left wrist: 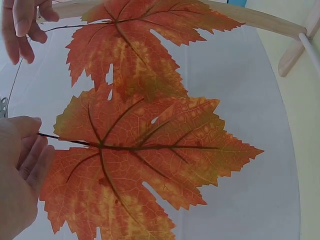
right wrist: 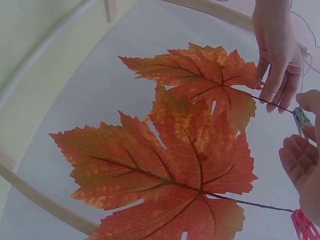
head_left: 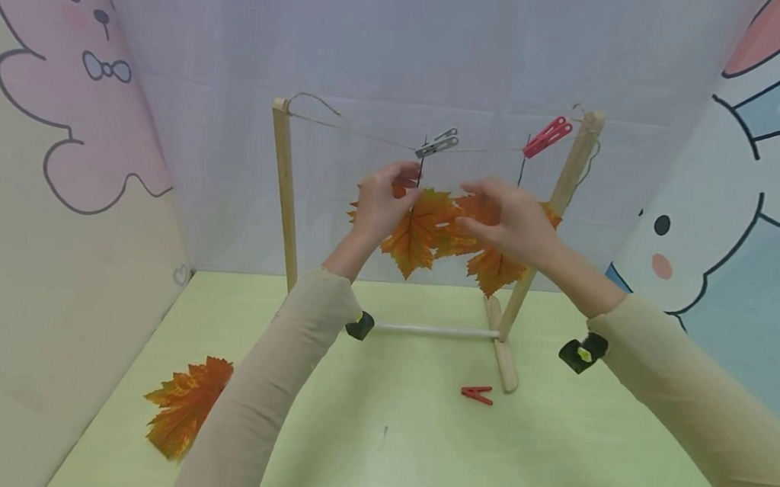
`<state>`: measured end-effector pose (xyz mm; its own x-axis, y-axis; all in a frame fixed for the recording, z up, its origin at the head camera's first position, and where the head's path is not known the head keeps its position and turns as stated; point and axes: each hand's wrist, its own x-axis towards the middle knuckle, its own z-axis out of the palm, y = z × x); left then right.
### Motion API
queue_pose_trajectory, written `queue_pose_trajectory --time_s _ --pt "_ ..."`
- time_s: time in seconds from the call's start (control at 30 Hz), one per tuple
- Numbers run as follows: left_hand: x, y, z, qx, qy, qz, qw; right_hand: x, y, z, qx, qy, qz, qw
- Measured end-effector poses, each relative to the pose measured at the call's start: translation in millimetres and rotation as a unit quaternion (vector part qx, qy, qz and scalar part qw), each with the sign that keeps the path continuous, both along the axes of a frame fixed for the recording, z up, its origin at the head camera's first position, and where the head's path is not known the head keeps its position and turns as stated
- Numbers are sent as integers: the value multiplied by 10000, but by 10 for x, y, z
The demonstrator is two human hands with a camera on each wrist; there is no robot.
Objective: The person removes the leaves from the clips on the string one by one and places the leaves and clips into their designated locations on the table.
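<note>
Two orange maple leaves hang by dark stems from a string (head_left: 364,132). A grey clothespin (head_left: 439,145) holds the left leaf (head_left: 413,230), and a pink clothespin (head_left: 547,137) holds the right leaf (head_left: 494,271). My left hand (head_left: 383,201) is beside the left leaf's stem (right wrist: 275,105), below the grey clothespin. Its thumb and fingers stand apart around the stem; whether they touch it is hard to tell. My right hand (head_left: 516,215) is in front of the right leaf, fingers loosely bent and holding nothing. In the right wrist view, the right hand (right wrist: 305,160) is near both clothespins.
A wooden frame (head_left: 284,189) carries the string, with a white bar (head_left: 434,330) low between its sides. On the green table, a red clothespin (head_left: 477,394) lies near the frame's right foot (head_left: 507,367). Another maple leaf (head_left: 184,407) lies at the left, partly behind my sleeve.
</note>
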<state>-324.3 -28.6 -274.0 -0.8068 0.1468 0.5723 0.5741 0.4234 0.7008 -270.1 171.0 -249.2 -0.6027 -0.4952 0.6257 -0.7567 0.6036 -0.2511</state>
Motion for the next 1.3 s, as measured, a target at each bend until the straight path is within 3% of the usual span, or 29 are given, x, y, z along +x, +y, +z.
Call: queue_pose_trajectory --time_s 0.17,0.43,0.83,1.3 --pt "17 7 19 -277 88 31 9996 -35 -27 113 -357 350 -41 9987" --pt "34 13 35 -550 410 295 9972 -118 -70 301 -498 527 -274 9970" --pt "25 3 15 -572 555 417 9959 -177 -203 447 -480 43 -657 9967" --pt "39 51 2 -577 659 406 9953 -270 -263 485 -184 150 -866 9960"
